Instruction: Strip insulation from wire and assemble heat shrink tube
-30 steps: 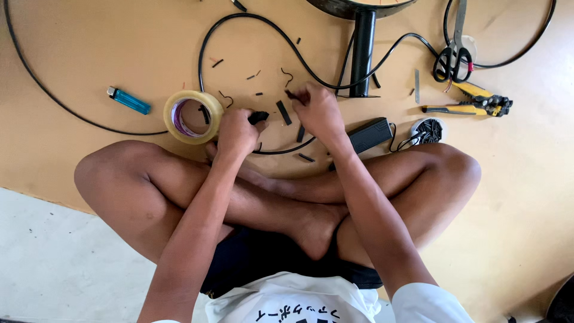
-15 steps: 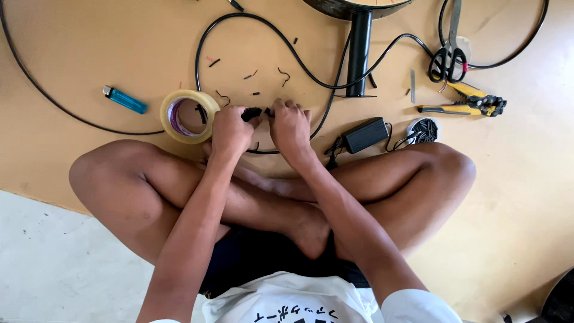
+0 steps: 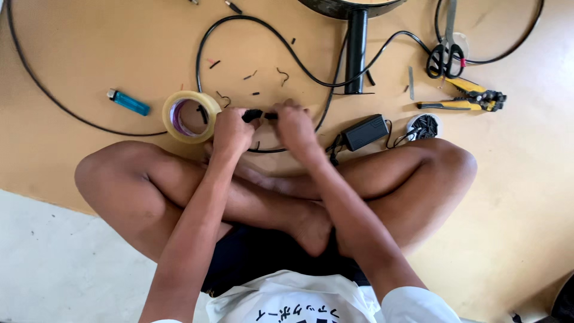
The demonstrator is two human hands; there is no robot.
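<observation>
head view | left hand (image 3: 232,130) closed on a small black connector piece (image 3: 252,114) | right hand (image 3: 294,124), drawn in from farther right, pinches the black cable end (image 3: 272,116) against it | tape roll (image 3: 190,116) beside, over the floor (image 3: 89,54)

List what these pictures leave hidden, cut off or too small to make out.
- Head view: the small black part between the left hand and right hand is mostly covered by fingers; its kind is unclear.
- The dark round object is cut off by the top edge.
- The contents of the small white dish are too small to identify.
</observation>
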